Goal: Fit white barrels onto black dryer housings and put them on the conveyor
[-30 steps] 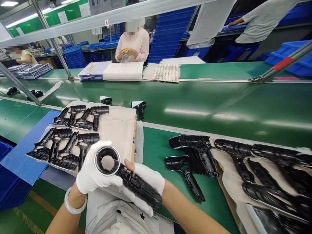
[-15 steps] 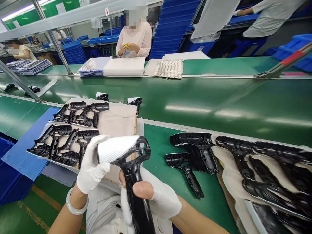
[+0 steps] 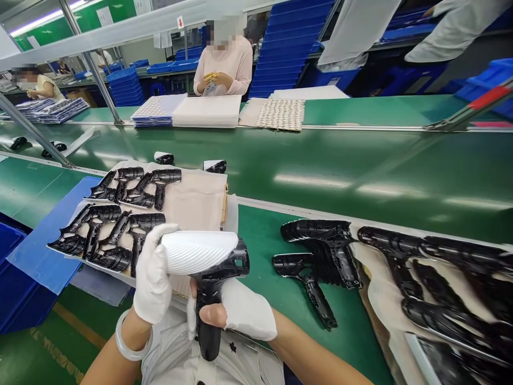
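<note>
Held upright in front of me is a black and white hair dryer housing (image 3: pixel 200 254), its ribbed white barrel pointing left and its black handle hanging down. My right hand (image 3: pixel 242 313), in a white glove with bare thumb tip, is wrapped round the handle. Around the barrel's left end curl the gloved fingers of my left hand (image 3: pixel 154 278); part of its grip is hidden behind the barrel. To the left, black housing halves (image 3: pixel 106 259) lie in rows on a lined tray (image 3: pixel 200 198). At right, a loose black housing half (image 3: pixel 308 289) lies beside a stack of similar ones (image 3: pixel 320 235).
More black shells (image 3: pixel 433 310) fill a lined tray at the right. Two black and white housings (image 3: pixel 215 166) rest on the green conveyor (image 3: pixel 320 155) ahead. A metal frame bar (image 3: pixel 132 40) crosses above. A co-worker (image 3: pixel 224 61) sits opposite, behind stacked sheets (image 3: pixel 206 111).
The housing has turned from its round open end facing me to its white side showing, then levelled with its handle downward. Both hands have kept hold of it. Housings on the conveyor have shifted left.
</note>
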### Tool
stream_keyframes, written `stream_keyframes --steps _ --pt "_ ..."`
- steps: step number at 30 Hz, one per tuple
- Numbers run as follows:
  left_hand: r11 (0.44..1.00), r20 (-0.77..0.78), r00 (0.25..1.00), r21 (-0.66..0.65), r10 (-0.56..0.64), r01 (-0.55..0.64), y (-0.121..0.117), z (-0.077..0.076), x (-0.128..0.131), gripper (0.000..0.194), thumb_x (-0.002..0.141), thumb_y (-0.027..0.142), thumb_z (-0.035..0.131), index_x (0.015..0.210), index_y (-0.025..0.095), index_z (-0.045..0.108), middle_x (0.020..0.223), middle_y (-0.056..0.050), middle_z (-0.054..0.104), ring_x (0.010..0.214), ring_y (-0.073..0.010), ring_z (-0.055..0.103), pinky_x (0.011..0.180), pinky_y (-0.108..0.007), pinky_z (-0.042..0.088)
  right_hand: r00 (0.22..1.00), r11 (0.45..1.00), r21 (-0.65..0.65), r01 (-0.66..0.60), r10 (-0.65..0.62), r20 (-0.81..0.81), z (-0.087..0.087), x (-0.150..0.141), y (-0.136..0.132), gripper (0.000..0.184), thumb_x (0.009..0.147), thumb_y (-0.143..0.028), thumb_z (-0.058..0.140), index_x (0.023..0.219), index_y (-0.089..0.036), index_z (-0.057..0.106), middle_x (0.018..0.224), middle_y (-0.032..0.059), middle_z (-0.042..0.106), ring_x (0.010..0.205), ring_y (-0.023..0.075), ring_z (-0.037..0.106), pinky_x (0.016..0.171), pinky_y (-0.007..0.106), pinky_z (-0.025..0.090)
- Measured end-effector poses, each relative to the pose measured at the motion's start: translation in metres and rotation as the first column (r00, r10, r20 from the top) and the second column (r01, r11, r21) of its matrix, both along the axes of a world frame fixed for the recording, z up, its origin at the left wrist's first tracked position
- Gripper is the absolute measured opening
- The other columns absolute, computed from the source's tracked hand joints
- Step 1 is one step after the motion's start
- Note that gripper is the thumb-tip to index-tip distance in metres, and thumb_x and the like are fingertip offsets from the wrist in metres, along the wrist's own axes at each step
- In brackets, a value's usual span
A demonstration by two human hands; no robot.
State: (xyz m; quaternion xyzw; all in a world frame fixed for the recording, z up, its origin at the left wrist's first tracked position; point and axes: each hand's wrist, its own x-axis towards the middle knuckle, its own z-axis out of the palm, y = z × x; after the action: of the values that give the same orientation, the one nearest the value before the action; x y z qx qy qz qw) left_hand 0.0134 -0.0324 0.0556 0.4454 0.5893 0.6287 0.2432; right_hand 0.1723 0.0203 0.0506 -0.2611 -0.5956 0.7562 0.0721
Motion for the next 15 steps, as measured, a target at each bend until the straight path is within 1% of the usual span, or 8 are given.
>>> stream_keyframes --steps 2,4,6,7,9,11,13,15 --pt "1.000 0.046 0.999 -0.016 -0.020 0.021 -0.001 0.000 -0.001 0.044 0.097 0.056 0.043 0.115 0.024 0.066 0.117 -0.007 0.067 0.107 -0.0252 0.063 0.092 -0.035 0.049 1.000 1.000 0.028 0.000 0.001 -0.015 0.000 0.000 0.001 0.019 0.062 -0.025 0.063 0.064 -0.019 0.045 0.067 -0.0023 0.045 0.065 0.0111 0.038 0.057 0.024 0.035" --pt "0.998 0.049 0.997 0.011 -0.066 0.066 -0.001 0.000 -0.002 0.046 0.096 0.060 0.043 0.119 0.025 0.065 0.119 -0.007 0.067 0.109 -0.0255 0.062 0.094 -0.036 0.049 0.999 0.997 0.074 -0.011 0.013 -0.030 -0.001 0.000 0.002 0.017 0.062 -0.020 0.062 0.064 -0.019 0.045 0.065 -0.0035 0.044 0.062 0.0100 0.038 0.055 0.023 0.035" --pt "0.990 0.011 0.992 0.060 -0.126 0.125 -0.002 0.000 -0.004 0.047 0.093 0.062 0.050 0.123 0.027 0.063 0.122 -0.007 0.065 0.113 -0.0259 0.061 0.098 -0.037 0.048 0.998 0.980 0.198 -0.025 0.034 -0.044 -0.004 0.001 0.003 0.012 0.066 -0.018 0.061 0.066 -0.019 0.049 0.065 -0.0035 0.049 0.061 0.0099 0.040 0.054 0.022 0.038" --pt "0.987 -0.022 0.989 0.076 -0.143 0.145 -0.002 0.000 -0.004 0.049 0.089 0.061 0.058 0.124 0.027 0.062 0.122 -0.007 0.065 0.113 -0.0260 0.060 0.099 -0.037 0.047 0.998 0.959 0.280 -0.033 0.049 -0.050 -0.008 0.000 0.003 0.010 0.069 -0.016 0.060 0.067 -0.019 0.051 0.065 -0.0032 0.051 0.060 0.0102 0.043 0.054 0.022 0.040" --pt "0.984 -0.084 0.985 0.084 -0.153 0.160 -0.002 0.001 -0.004 0.057 0.079 0.057 0.074 0.126 0.029 0.060 0.120 -0.006 0.065 0.111 -0.0253 0.061 0.098 -0.036 0.047 0.996 0.896 0.442 -0.034 0.068 -0.060 -0.019 -0.002 0.004 0.016 0.076 -0.014 0.056 0.062 -0.020 0.051 0.062 -0.0029 0.054 0.058 0.0110 0.047 0.055 0.022 0.044" --pt "0.985 -0.107 0.983 0.076 -0.146 0.154 -0.003 0.003 -0.004 0.068 0.067 0.053 0.086 0.126 0.030 0.060 0.118 -0.005 0.065 0.107 -0.0243 0.063 0.095 -0.035 0.048 0.996 0.849 0.528 -0.016 0.062 -0.070 -0.033 -0.008 0.005 0.024 0.080 -0.012 0.056 0.058 -0.021 0.052 0.059 -0.0030 0.055 0.059 0.0121 0.050 0.058 0.024 0.049" --pt "0.986 -0.092 0.985 0.073 -0.145 0.152 -0.003 0.004 -0.002 0.073 0.061 0.051 0.090 0.125 0.030 0.060 0.117 -0.004 0.065 0.104 -0.0241 0.063 0.091 -0.035 0.050 0.996 0.793 0.607 0.046 0.009 -0.086 -0.048 -0.017 0.007 0.025 0.085 -0.012 0.057 0.062 -0.021 0.057 0.060 -0.0031 0.057 0.061 0.0133 0.055 0.062 0.025 0.053" --pt "0.987 -0.083 0.987 0.076 -0.134 0.140 -0.003 0.005 0.000 0.074 0.058 0.049 0.091 0.123 0.028 0.061 0.115 -0.005 0.065 0.100 -0.0245 0.064 0.089 -0.036 0.051 0.992 0.705 0.698 0.124 -0.069 -0.107 -0.060 -0.027 0.009 0.023 0.090 -0.011 0.054 0.074 -0.022 0.065 0.064 -0.0032 0.062 0.063 0.0138 0.059 0.064 0.026 0.055"
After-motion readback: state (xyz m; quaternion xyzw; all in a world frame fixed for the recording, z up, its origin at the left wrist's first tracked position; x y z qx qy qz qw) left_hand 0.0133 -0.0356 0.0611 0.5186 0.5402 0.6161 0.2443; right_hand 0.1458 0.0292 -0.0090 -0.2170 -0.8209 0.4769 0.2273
